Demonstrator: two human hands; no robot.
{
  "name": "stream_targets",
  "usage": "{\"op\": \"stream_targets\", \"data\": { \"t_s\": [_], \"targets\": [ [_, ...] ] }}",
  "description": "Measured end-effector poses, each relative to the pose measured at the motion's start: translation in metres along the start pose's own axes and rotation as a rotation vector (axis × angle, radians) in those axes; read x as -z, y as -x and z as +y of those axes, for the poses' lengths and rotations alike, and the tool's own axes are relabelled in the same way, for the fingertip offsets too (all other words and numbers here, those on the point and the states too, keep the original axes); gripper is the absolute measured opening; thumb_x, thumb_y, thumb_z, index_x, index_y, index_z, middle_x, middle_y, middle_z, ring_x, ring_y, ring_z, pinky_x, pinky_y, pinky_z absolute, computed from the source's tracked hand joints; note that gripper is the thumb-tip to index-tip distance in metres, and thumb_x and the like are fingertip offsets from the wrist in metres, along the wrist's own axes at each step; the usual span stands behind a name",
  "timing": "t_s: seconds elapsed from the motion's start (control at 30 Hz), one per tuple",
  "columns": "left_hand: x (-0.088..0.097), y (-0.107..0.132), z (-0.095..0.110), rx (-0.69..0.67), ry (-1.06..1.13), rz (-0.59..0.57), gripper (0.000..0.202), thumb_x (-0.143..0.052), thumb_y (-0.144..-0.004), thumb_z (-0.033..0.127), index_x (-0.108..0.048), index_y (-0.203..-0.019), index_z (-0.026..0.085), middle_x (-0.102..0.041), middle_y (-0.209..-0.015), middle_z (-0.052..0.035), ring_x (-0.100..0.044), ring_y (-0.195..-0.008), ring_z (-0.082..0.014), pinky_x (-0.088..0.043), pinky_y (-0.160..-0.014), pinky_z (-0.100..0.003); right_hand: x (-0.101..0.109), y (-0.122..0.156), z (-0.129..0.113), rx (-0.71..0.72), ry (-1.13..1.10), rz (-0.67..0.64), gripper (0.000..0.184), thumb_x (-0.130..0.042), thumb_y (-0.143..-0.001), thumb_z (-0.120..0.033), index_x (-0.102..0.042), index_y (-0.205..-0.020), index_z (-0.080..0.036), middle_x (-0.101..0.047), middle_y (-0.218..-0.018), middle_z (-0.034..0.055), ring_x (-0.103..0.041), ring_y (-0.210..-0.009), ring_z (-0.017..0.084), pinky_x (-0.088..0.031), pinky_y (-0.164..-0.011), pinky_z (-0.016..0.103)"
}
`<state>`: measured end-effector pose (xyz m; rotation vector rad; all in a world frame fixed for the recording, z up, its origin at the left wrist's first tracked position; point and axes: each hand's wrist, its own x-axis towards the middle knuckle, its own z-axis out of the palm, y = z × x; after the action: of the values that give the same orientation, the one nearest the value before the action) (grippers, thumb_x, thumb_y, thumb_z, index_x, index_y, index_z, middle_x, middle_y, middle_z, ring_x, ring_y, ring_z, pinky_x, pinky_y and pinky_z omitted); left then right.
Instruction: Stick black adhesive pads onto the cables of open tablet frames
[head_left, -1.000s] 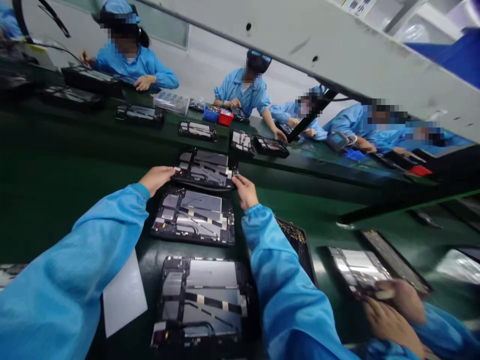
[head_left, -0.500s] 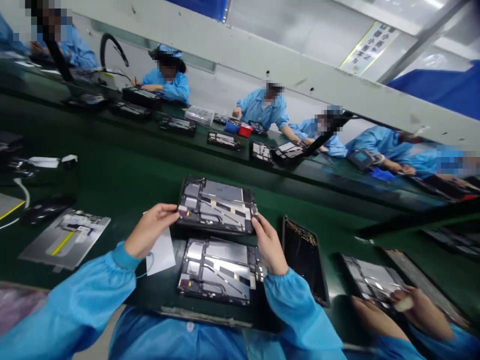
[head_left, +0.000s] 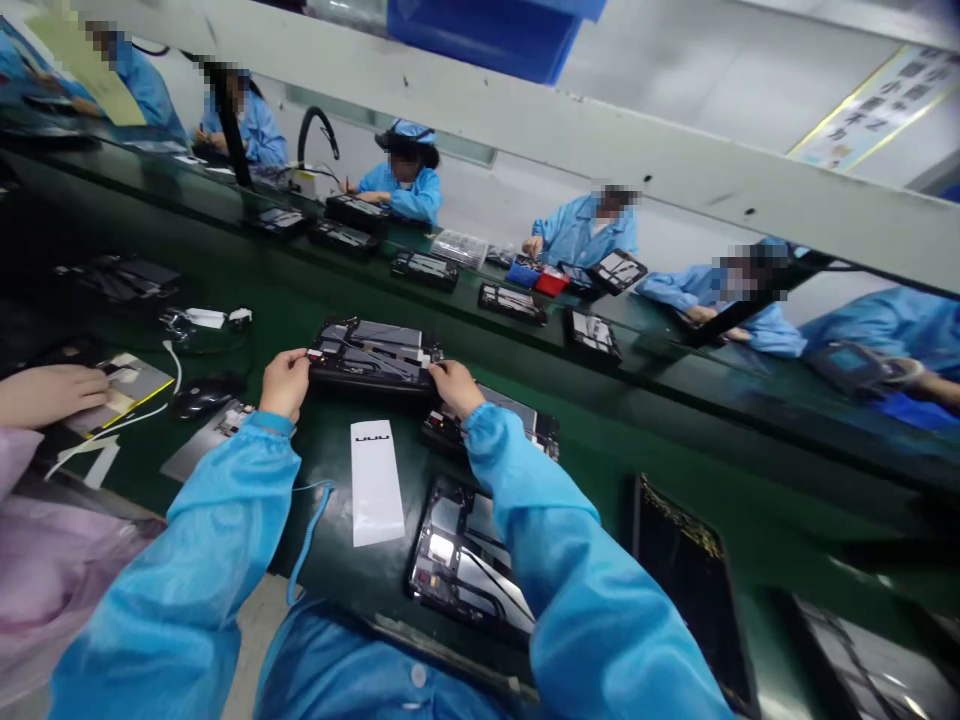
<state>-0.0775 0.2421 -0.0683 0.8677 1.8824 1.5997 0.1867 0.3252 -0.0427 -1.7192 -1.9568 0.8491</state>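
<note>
My left hand (head_left: pixel 285 385) grips the left edge of an opened tablet (head_left: pixel 375 345) in a black casing, its inner cables and silver plates facing up. My right hand (head_left: pixel 456 388) pinches the same tablet's right edge. Partly behind my right wrist sits a second opened tablet (head_left: pixel 544 432). Closer to me, a third opened tablet (head_left: pixel 442 560) lies on the green bench, its right part covered by my right sleeve. A white paper strip (head_left: pixel 377 490) with black marks lies below the held tablet.
A black tray (head_left: pixel 686 590) with small gold-coloured parts lies at right. At left are a computer mouse (head_left: pixel 202 397), a silver panel (head_left: pixel 199 440) and a neighbour's hand (head_left: pixel 56 395). Several co-workers sit along the far bench. A blue coiled cord (head_left: pixel 307 550) hangs near my left sleeve.
Both hands have carried the tablet left and away from me. Another opened tablet now shows at its former place, and more of the paper strip is uncovered. The view has swung left.
</note>
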Motion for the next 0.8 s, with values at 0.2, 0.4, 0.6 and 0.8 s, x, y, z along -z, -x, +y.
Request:
{"op": "stream_targets", "data": {
  "t_s": [0.2, 0.4, 0.6, 0.8],
  "targets": [
    [0.013, -0.037, -0.031, 0.034, -0.331, 0.047, 0.027, -0.06, -0.081, 0.029, -0.071, -0.102, 0.015, -0.074, -0.105, -0.0101, -0.062, -0.111, -0.0293, -0.045, -0.099, -0.044, -0.044, -0.017, -0.022, -0.069, 0.339, -0.156, 0.031, -0.062, -0.098, -0.041, -0.067, -0.113, -0.014, -0.067, -0.118, 0.0103, -0.063, -0.113, 0.026, -0.047, -0.103, 0.052],
    [0.012, 0.03, -0.028, -0.201, -0.509, -0.117, 0.034, -0.058, -0.084, 0.022, -0.065, -0.117, 0.019, -0.068, -0.124, -0.0122, -0.05, -0.133, -0.0334, -0.028, -0.117, -0.054, -0.045, 0.038, -0.017, 0.262, 0.459, -0.114, 0.027, -0.056, -0.098, -0.022, -0.065, -0.119, -0.008, -0.058, -0.13, 0.0252, -0.049, -0.129, 0.036, -0.035, -0.108, 0.052],
    [0.003, 0.111, -0.046, -0.436, -0.525, -0.49, 0.06, -0.066, -0.078, 0.018, -0.054, -0.136, 0.024, -0.066, -0.133, -0.0072, -0.058, -0.127, -0.0271, -0.041, -0.111, -0.044, -0.084, 0.071, -0.011, 0.621, 0.383, -0.31, 0.006, -0.068, -0.093, -0.02, -0.071, -0.098, -0.021, -0.065, -0.107, 0.0056, -0.058, -0.104, 0.019, -0.044, -0.094, 0.028],
    [0.002, 0.106, -0.065, -0.446, -0.561, -0.532, 0.078, -0.067, -0.079, 0.021, -0.035, -0.15, 0.021, -0.063, -0.133, -0.0108, -0.058, -0.127, -0.0295, -0.044, -0.107, -0.045, -0.104, 0.065, -0.006, 0.587, 0.349, -0.264, 0.009, -0.061, -0.096, -0.013, -0.069, -0.098, -0.013, -0.063, -0.101, 0.0096, -0.059, -0.101, 0.021, -0.045, -0.093, 0.031]
  ]
}}
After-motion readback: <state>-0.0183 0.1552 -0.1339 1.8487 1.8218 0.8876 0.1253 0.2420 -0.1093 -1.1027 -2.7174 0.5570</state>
